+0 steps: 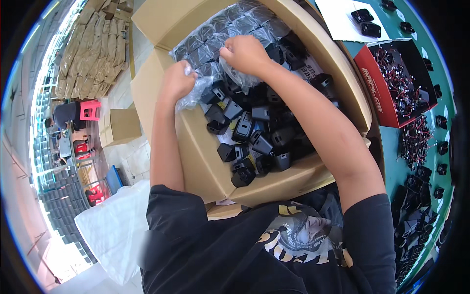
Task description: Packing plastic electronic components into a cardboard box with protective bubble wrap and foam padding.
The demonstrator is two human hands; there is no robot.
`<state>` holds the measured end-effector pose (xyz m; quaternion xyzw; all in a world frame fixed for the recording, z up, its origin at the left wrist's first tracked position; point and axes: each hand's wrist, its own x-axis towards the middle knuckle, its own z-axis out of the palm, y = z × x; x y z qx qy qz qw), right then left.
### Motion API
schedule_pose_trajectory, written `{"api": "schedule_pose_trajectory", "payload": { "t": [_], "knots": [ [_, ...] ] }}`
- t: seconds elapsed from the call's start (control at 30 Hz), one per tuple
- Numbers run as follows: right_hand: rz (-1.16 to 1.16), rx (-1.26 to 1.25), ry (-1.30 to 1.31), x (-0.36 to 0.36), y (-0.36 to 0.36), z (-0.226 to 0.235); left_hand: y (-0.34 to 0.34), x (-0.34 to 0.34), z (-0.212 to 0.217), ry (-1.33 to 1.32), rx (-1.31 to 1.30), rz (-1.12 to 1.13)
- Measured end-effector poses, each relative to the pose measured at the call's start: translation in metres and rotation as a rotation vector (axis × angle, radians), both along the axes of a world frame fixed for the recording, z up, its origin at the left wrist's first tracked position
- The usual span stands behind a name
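Both hands, left hand [177,81] and right hand [246,53], closed on clear plastic bag [230,29] over cardboard box [205,161].

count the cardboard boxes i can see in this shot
2. The big open cardboard box of black plastic parts lies under both hands, which grip a clear plastic bag. A small closed box sits on the floor at left. Others may be hidden.

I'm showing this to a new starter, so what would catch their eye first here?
First, the big cardboard box at centre, heaped with small black plastic parts. Both hands, left hand and right hand, grip a clear plastic bag of more parts at its far end. At right, a red box of wired pieces sits on the green table.
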<state>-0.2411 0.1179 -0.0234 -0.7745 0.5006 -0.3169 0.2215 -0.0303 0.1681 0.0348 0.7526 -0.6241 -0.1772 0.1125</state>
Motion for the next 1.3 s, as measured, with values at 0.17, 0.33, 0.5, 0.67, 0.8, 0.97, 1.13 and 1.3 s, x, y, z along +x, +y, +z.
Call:
{"api": "schedule_pose_trajectory", "payload": {
  "t": [0.17,0.33,0.5,0.67,0.8,0.97,1.13,1.3],
  "knots": [
    [0.150,0.179,-0.270,-0.021,-0.008,0.015,-0.012,-0.015,-0.014,-0.512,-0.011,-0.213],
    [0.400,0.115,-0.079,-0.004,-0.002,0.017,0.000,-0.010,-0.015,-0.440,0.041,-0.175],
    [0.449,0.114,0.273,0.027,-0.012,0.004,-0.005,-0.012,-0.026,-0.457,0.025,-0.069],
    [0.260,0.081,0.373,0.048,-0.003,0.004,-0.003,-0.014,-0.025,-0.239,-0.194,-0.021],
    [0.228,0.156,0.444,0.049,0.011,0.018,-0.002,-0.016,-0.016,0.094,-0.365,0.136],
    [0.220,0.074,0.086,0.028,0.006,0.003,-0.001,-0.025,-0.009,0.160,-0.409,0.125],
    [0.021,0.060,-0.226,-0.017,-0.008,0.026,0.003,-0.032,0.009,0.058,-0.247,0.120],
    [0.006,0.247,0.047,-0.073,-0.028,0.067,0.012,-0.019,-0.008,-0.078,-0.583,-0.294]
  ]
}}
